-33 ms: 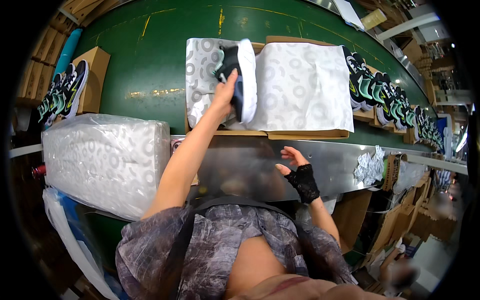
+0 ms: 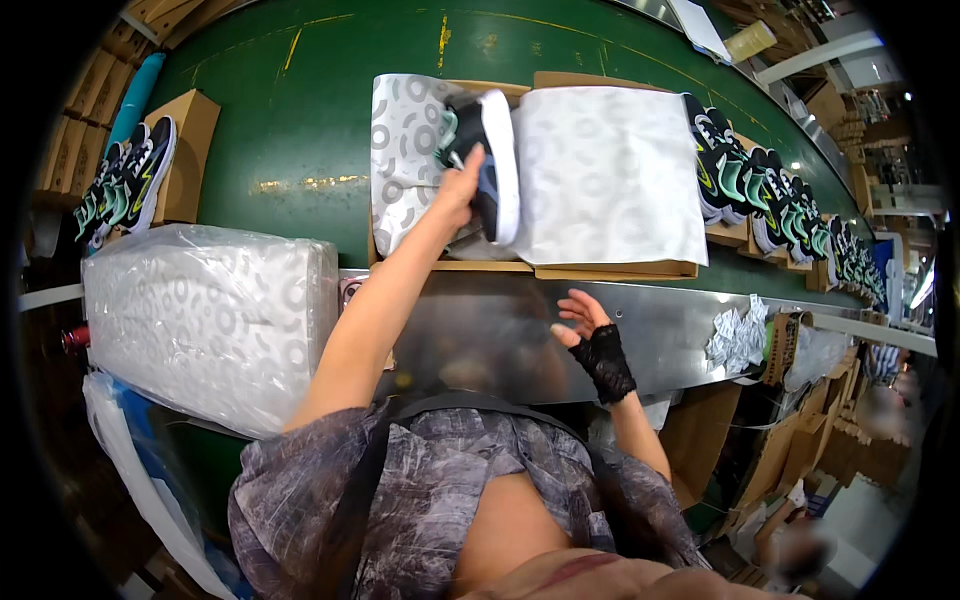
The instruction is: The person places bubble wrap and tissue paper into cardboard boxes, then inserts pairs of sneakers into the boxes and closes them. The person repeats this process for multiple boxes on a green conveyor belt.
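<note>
My left hand (image 2: 463, 187) is wrapped round a black sneaker (image 2: 490, 130) with a white sole and mint-green trim. The sneaker is on its side, sole to the right, over the left part of an open cardboard shoebox (image 2: 615, 270). Patterned tissue paper (image 2: 610, 175) lines the box and spreads over its right part; another flap of it (image 2: 400, 115) lies left of the shoe. In a black fingerless glove, my right hand (image 2: 592, 340) hovers above the metal table edge (image 2: 480, 330), fingers apart and holding nothing. Whether the sneaker touches the box floor is hidden.
A plastic-wrapped stack of patterned tissue paper (image 2: 210, 320) lies at my left. Similar sneakers stand in a row on boxes at the right (image 2: 735, 170) and at the far left (image 2: 140, 180). Crumpled paper (image 2: 735, 335) sits on the right edge of the green worktable (image 2: 300, 130).
The sneaker and my left hand have shifted slightly to the right. My right hand has moved only a little.
</note>
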Tool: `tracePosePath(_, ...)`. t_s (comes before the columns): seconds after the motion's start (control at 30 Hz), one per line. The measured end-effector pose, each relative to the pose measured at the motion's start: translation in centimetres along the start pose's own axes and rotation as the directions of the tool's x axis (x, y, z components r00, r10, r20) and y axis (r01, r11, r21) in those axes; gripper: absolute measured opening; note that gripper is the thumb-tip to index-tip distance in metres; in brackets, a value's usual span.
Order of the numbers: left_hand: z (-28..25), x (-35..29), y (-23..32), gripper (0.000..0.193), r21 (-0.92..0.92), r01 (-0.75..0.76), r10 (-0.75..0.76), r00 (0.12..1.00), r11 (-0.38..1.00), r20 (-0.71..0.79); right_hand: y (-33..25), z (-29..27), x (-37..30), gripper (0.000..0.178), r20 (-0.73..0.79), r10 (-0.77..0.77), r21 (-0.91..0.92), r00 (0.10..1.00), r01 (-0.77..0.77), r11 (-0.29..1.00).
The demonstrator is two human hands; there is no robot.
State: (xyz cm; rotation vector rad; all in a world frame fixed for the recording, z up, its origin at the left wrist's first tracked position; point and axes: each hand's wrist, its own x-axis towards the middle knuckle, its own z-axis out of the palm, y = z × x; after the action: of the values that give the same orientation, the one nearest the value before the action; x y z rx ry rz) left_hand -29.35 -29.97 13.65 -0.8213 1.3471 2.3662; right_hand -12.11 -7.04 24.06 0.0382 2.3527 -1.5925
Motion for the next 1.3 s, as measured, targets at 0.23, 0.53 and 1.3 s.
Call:
tracePosePath(0.23, 3.3, -4.1, -0.4, 0.052, 0.419, 0.093, -0.288, 0.854, 0.903, 0.433, 7.5, 0.6, 6.4, 0.039, -0.441, 0.37, 0.79, 0.818, 0.159, 0.592)
tracePosePath(0.53, -7.5, -2.9, 2.1, 0.049, 0.654, -0.414, 0.584, 0.81, 0.632, -0.051, 2.5, 5.2, 8.9, 0.059, 0.061, -0.51, -0.926, 0.858, 0.24, 0.292)
tracePosePath(1.3, -3.2, -7.1, 4.1, 0.041, -0.145, 0.134, -0.06, 0.903, 0.98, 0.426, -6.9, -1.8, 7.1, 0.039, 0.159, -0.751, -0.869, 0.64, 0.451, 0.201)
